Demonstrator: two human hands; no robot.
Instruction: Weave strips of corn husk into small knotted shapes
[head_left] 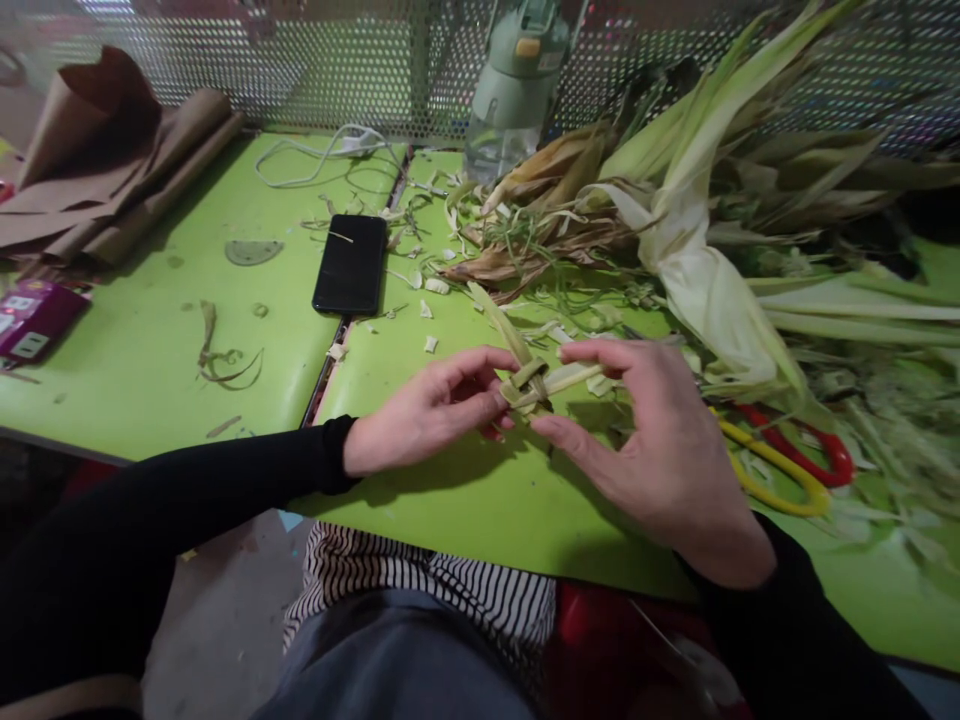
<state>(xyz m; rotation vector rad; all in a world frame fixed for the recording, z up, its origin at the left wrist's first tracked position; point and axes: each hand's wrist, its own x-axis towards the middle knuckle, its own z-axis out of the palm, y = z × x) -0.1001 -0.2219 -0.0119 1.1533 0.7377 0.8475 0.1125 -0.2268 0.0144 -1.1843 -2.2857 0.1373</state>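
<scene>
A small woven piece of green husk strips (529, 385) is pinched between the thumb and fingers of my left hand (442, 405), just above the green table (420, 510). One strip sticks up and away from it, and a paler one points right. My right hand (652, 435) is at the right of the piece, its thumb and index finger apart around the pale strip. The thumb tip is close to the woven piece; whether it touches cannot be made out.
A black phone (350, 265) lies left of centre, with a white cable (322, 160) behind. Corn husks (705, 270) and a bottle (514, 95) stand at the back. Red and yellow scissor handles (787, 470) lie by my right wrist. Brown paper (105, 170) is far left.
</scene>
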